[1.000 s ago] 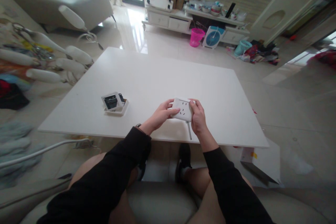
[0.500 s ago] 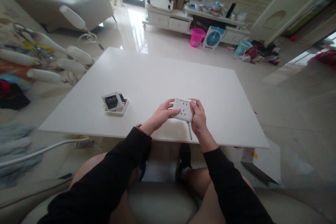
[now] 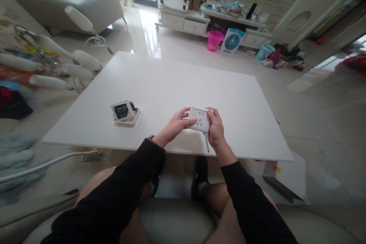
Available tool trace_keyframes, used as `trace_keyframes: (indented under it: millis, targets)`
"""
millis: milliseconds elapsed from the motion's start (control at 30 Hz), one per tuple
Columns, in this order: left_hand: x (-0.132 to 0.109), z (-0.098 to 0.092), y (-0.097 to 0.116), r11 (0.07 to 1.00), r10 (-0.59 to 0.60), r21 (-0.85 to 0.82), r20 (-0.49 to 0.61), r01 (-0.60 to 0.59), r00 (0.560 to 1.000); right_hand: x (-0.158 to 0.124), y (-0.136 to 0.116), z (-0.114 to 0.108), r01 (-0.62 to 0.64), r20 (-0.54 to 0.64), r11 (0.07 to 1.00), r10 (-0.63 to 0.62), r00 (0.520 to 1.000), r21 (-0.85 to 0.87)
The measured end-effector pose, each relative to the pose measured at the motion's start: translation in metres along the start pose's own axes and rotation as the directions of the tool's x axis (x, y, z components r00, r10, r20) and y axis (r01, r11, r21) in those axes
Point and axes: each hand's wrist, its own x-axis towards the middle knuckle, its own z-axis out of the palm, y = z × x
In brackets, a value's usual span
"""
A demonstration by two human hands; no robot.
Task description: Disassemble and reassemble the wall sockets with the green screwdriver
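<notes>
The left hand (image 3: 180,121) and the right hand (image 3: 216,129) are closed on opposite sides of a white socket plate (image 3: 199,119), with its slotted face up, near the front edge of the table (image 3: 183,80). The left thumb lies across the face and the right thumb presses by the far right corner; the fingers beneath are mostly hidden. Holding it well, I judge, calls for even, light pressure from both sides, so that the plate stays level and does not twist, with the thumbs kept off the slots. A slim grey rod (image 3: 206,143) points from the plate's near edge towards the body; whether it is held or lies loose I cannot tell, so it is best not knocked. Compared with half a second ago, almost nothing differs: grip, plate and rod look unchanged, and the white frames (image 3: 132,122) with dark parts stay put, left of the hands.
</notes>
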Motion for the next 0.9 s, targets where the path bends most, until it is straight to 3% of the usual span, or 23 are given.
trace_keyframes:
  millis: [600, 767, 900]
  targets:
    - [-0.002, 0.004, 0.003, 0.999, -0.036, 0.028, -0.089, 0.039, 0.995, 0.0, 0.002, 0.001, -0.032, 0.006, 0.998, 0.032, 0.999, -0.05]
    - [-0.002, 0.007, 0.002, 1.0, 0.01, 0.031, -0.163, -0.005, 0.987, -0.003, 0.005, -0.001, 0.027, -0.068, 0.981, -0.041, 0.997, -0.193]
    - [0.001, 0.007, -0.002, 0.999, 0.035, 0.014, -0.239, -0.032, 0.97, -0.009, 0.006, 0.002, 0.109, -0.001, 0.94, -0.115, 0.993, -0.324]
